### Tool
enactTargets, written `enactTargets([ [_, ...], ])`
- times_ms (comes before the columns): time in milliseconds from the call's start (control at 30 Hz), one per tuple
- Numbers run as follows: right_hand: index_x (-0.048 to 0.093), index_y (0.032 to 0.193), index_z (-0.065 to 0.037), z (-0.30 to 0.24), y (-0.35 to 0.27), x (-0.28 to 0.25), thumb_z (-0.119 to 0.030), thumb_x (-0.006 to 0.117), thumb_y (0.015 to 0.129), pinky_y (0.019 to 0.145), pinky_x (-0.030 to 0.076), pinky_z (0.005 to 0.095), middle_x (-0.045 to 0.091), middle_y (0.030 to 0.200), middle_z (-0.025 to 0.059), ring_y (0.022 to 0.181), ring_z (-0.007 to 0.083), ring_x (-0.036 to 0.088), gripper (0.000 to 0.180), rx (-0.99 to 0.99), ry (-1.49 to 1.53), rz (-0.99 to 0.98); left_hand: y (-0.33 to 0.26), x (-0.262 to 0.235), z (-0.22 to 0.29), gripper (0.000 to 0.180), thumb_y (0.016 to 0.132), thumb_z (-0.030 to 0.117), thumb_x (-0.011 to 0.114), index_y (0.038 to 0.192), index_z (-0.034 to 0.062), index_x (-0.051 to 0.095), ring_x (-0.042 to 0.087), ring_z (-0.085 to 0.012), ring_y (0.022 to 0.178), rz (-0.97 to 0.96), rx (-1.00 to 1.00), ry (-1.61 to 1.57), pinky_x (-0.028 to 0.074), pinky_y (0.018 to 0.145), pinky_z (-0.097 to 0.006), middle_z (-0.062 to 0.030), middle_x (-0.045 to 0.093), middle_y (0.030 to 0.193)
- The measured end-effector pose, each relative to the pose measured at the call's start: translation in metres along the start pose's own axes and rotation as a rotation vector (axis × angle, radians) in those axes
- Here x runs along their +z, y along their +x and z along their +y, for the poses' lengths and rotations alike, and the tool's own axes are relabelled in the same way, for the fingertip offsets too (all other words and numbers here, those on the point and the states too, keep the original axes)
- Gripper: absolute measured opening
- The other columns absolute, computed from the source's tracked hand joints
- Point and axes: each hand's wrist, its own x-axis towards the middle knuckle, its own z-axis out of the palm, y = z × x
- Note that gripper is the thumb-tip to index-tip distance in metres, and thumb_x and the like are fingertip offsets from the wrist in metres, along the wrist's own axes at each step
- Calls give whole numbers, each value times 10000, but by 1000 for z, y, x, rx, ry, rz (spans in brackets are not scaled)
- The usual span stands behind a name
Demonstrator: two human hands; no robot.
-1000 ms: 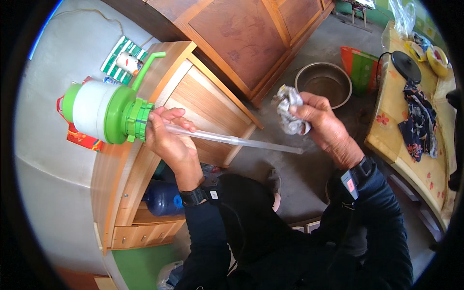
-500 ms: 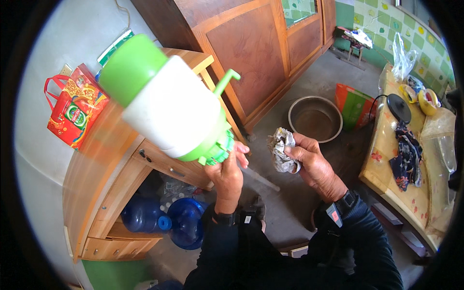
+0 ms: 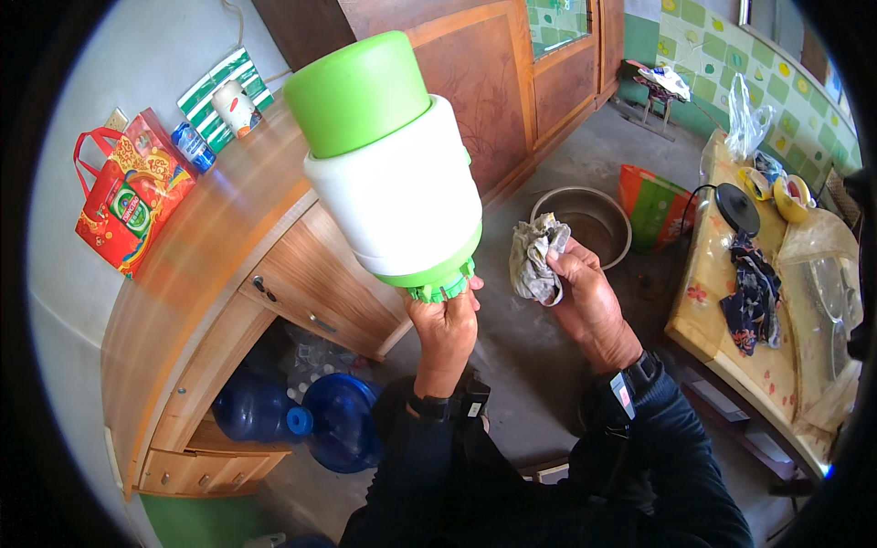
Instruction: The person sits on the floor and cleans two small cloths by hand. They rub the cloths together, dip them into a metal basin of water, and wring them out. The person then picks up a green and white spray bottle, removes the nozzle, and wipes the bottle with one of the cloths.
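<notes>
My left hand [image 3: 445,333] grips a green-and-white manual water pump [image 3: 397,196] by the toothed green collar at its lower end. The pump stands tilted in the air, its wide green cap [image 3: 356,91] uppermost and leaning left. Its spout does not show from this side. A crumpled grey rag [image 3: 534,260] is pinched between the thumb and fingers of my right hand [image 3: 589,306]. The rag is apart from the pump, a short way to its right.
At left stands a wooden desk [image 3: 196,265] bearing a red gift bag [image 3: 132,201] and a blue can [image 3: 193,146]. Blue water jugs [image 3: 343,425] lie beneath. A metal basin [image 3: 598,205] sits on the floor; a cluttered table [image 3: 699,301] is at right.
The pump has turned more upright and swung right, so its spout and pale tube no longer show. My right hand still holds the rag, in nearly the same place.
</notes>
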Motion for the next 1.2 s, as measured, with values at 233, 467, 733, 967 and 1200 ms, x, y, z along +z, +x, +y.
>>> enactTargets([
  [233, 725, 1354, 3, -11, 3, -5, -98, 686, 1067, 979, 603, 340, 800, 1223, 63, 1082, 181, 760, 307, -63, 66, -7, -1, 2, -10, 166, 1097, 7, 581, 985, -27, 698, 583, -102, 618, -75, 90, 115, 463, 548, -265, -91, 748, 866],
  [467, 666, 1433, 8, -37, 33, 13, -152, 663, 1112, 1005, 585, 338, 773, 1290, 64, 1140, 161, 736, 359, -150, -51, 99, -1, 7, -28, 149, 1109, 68, 628, 1052, -49, 702, 651, -141, 682, -79, 123, 163, 505, 590, -299, -87, 744, 867],
  [733, 619, 1370, 38, -56, 35, 49, -405, 909, 968, 1021, 508, 316, 683, 1184, 47, 1114, 130, 599, 665, -367, -407, -108, 14, 15, -26, 103, 933, -67, 689, 1012, -42, 750, 740, -457, 778, -17, 468, 592, 566, 651, -473, -233, 754, 874],
  [967, 564, 1485, 86, -56, 39, 33, -543, 1035, 757, 1081, 528, 366, 705, 1297, 109, 1221, 189, 646, 1072, -336, -430, -77, 14, 21, -29, 110, 903, -67, 677, 981, -14, 735, 721, -489, 772, -49, 497, 652, 558, 629, -500, -231, 738, 861],
  [1200, 548, 1518, 72, -68, 37, 10, -450, 1038, 758, 1087, 523, 346, 703, 1337, 101, 1237, 197, 655, 1044, -358, -385, -110, 18, 24, -32, 113, 942, -18, 689, 1051, -11, 714, 705, -505, 768, -156, 534, 644, 572, 654, -508, -233, 733, 894],
])
